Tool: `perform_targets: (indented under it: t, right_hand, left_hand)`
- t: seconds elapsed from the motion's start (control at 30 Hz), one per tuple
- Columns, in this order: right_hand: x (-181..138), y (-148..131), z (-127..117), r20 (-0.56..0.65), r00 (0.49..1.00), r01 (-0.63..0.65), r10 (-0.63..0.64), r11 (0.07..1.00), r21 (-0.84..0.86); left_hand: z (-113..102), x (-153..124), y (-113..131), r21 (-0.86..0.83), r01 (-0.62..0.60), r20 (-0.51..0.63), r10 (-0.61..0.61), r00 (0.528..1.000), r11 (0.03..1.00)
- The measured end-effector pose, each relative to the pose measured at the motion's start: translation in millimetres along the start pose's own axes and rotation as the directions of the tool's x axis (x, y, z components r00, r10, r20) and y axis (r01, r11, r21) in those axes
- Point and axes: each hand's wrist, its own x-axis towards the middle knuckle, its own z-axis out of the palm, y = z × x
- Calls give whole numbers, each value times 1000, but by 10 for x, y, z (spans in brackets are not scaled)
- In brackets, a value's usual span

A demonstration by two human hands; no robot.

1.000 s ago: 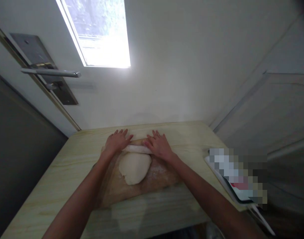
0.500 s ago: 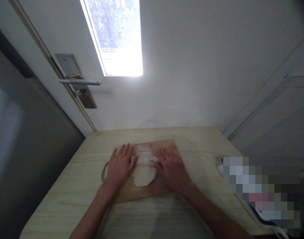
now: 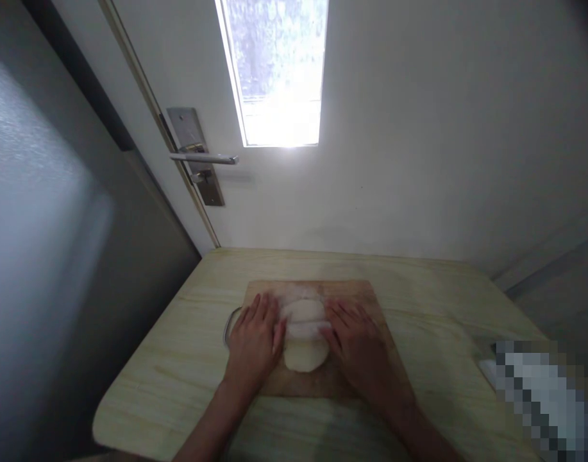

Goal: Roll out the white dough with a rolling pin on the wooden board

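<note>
Head view, one entry: flattened dough [image 3: 306, 357], pale, laid on a wooden board [image 3: 317, 387] set on a light wood-grain table [image 3: 173, 359]. Across the dough, a pale rolling pin [image 3: 304, 330], its ends covered by the hands.

Left hand [image 3: 255, 330]: placed over the pin's left end; fingers extended and close together, thumb held apart, pointed inward. Right hand [image 3: 357, 335]: placed likewise over the right end; fingers extended, slightly spread. No curl around the pin is shown; how firmly it is pressed cannot be told. The ends are probably covered so that pressure is shared evenly and the middle is left free. The board is presumably placed to keep dough off the table.

Orientation: pin's long axis set left to right, roughly parallel to the board's far edge. Dough seemingly longest from near to far, crosswise to the pin; its sides are partly hidden. Metal loop [image 3: 226, 328] pointed left, beside the left hand.
</note>
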Motion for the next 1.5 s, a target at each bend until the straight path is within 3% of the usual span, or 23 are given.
perform_targets:
  t: [0.3,0.4,0.53,0.7,0.9,1.03,1.13,1.23,1.3,1.4,1.5]
  right_hand:
    - [684,108,97,185,980,-66,73,997,-44]
    - [817,162,131,249,963,-89,98,995,-48]
    - [868,168,117,246,965,-86,96,995,-50]
    - [691,77,39,213,973,-72,85,995,-69]
    - [225,-37,-68,79,997,33,-27,997,-73]
    - [-59,-25,-14,28,997,70,-68,993,-93]
    - [-82,-7,33,29,997,74,-71,993,-90]
    - [128,0,48,56,998,45,-41,996,-71]
    - [349,14,60,86,995,-49,54,997,-59]
    - [647,58,93,151,981,-117,122,992,-39]
    - [778,97,110,179,977,-108,114,993,-42]
  left_hand:
    - [64,627,-153,-75,35,184,-20,983,997]
    - [140,772,-226,-95,25,237,-2,972,995]
    - [164,830,-267,-88,30,246,-7,969,996]
    - [66,669,-208,-87,25,223,-5,975,996]
    - [-62,197,-39,-16,15,90,-13,996,1000]
    - [-42,-146,40,10,9,11,-10,1000,1000]
    - [3,-194,46,16,6,-14,-6,1000,1000]
    - [23,32,22,15,60,-8,-60,998,998]
    - [32,285,-9,2,104,13,-104,995,995]
    - [61,646,-75,-28,116,114,-112,987,993]
    - [84,826,-130,-31,118,206,-109,972,992]
